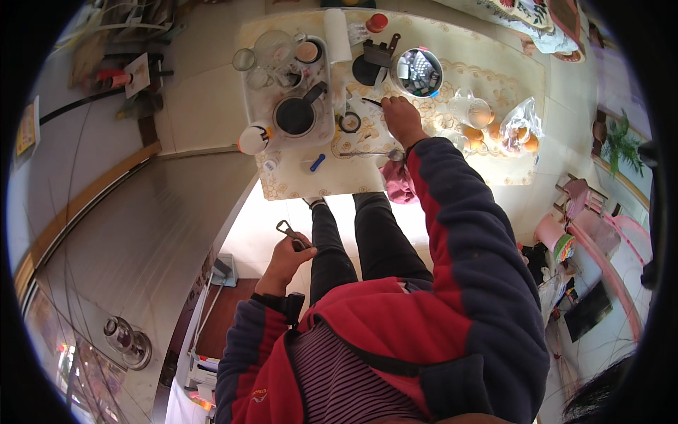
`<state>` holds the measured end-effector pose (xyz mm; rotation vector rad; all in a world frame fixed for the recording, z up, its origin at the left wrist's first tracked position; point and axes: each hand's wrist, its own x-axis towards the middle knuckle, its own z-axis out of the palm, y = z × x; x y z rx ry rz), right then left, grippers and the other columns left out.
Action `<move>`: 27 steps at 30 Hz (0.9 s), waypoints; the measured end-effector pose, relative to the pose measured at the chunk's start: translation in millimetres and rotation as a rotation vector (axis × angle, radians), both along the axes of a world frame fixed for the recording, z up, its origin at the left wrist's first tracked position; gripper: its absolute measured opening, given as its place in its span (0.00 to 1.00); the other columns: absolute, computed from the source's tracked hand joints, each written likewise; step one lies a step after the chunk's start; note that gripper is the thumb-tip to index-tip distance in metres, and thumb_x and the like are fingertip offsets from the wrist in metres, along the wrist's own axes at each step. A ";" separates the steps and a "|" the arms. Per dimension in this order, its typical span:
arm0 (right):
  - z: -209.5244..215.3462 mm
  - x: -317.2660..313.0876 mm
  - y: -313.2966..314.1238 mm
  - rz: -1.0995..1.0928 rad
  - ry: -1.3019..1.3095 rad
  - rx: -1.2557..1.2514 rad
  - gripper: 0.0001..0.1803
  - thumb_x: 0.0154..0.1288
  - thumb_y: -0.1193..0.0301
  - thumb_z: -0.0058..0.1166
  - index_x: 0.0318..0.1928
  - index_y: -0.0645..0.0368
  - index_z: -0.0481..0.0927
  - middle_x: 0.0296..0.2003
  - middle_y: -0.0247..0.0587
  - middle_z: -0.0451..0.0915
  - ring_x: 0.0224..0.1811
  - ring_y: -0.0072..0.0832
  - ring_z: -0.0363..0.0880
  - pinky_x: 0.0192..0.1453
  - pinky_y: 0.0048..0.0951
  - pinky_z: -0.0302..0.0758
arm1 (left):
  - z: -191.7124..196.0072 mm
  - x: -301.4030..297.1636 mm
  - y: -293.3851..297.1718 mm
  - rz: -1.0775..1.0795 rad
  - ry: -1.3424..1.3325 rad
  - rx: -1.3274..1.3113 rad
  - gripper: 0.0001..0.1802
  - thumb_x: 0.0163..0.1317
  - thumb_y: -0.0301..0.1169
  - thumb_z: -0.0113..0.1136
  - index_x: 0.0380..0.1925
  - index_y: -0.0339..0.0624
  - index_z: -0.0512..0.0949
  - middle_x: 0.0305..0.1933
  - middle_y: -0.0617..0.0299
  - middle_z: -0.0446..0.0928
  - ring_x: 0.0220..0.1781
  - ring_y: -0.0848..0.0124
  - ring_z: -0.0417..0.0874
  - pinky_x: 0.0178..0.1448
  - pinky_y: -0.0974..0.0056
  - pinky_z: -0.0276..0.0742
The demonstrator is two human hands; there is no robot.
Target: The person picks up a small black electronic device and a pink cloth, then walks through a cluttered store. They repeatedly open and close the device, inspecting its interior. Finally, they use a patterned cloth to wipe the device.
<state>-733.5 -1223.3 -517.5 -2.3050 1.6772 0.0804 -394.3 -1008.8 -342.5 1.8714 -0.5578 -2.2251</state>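
Note:
My left hand (285, 258) is low in front of my body, below the table's near edge. Its fingers are closed around a dark-handled tool with a triangular metal loop (285, 228), perhaps a peeler or bottle opener. Over the table reaches my right hand (403, 120), fingers closed on a slim black stick-like thing (371, 102) whose kind I cannot make out. A round tin of blister packs and small items (417, 73) stands just beyond that hand. Left of it lie a roll of black tape (349, 122) and a blue-handled small tool (318, 162). A long thin metal utensil (367, 153) rests nearer me.
A white tray (326, 138) at the table's left carries glass jars and a dark-topped pot (295, 116). Behind stand a cleaver (380, 52), a paper roll (337, 37) and a red-lidded jar (377, 22). Oranges in a plastic bag (521, 131) and a clear jug (469, 109) sit right. Pink cloth (400, 182) hangs near.

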 end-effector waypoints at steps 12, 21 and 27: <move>12.0 -46.9 -48.2 -0.906 -0.151 0.069 0.21 0.62 0.58 0.51 0.44 0.65 0.73 0.38 0.61 0.81 0.44 0.54 0.80 0.49 0.49 0.75 | -7.5 -17.1 -21.7 0.015 -0.019 -0.053 0.09 0.54 0.26 0.65 0.32 0.38 0.75 0.26 0.66 0.73 0.29 0.77 0.72 0.35 0.70 0.69; -2.0 -42.0 -3.7 -1.020 -0.599 0.375 0.19 0.59 0.57 0.57 0.41 0.60 0.74 0.28 0.49 0.81 0.29 0.40 0.81 0.35 0.40 0.75 | -32.3 -23.0 -30.9 -0.232 -0.246 -0.189 0.20 0.50 0.34 0.70 0.37 0.33 0.76 0.28 0.59 0.79 0.30 0.72 0.79 0.37 0.66 0.75; 61.6 20.0 61.5 -1.150 -1.219 0.935 0.10 0.61 0.69 0.59 0.40 0.57 0.73 0.20 0.28 0.70 0.17 0.18 0.66 0.20 0.23 0.63 | -37.5 -44.3 -53.4 -0.217 -0.224 -0.204 0.21 0.49 0.32 0.70 0.42 0.34 0.77 0.28 0.60 0.79 0.30 0.74 0.78 0.37 0.67 0.75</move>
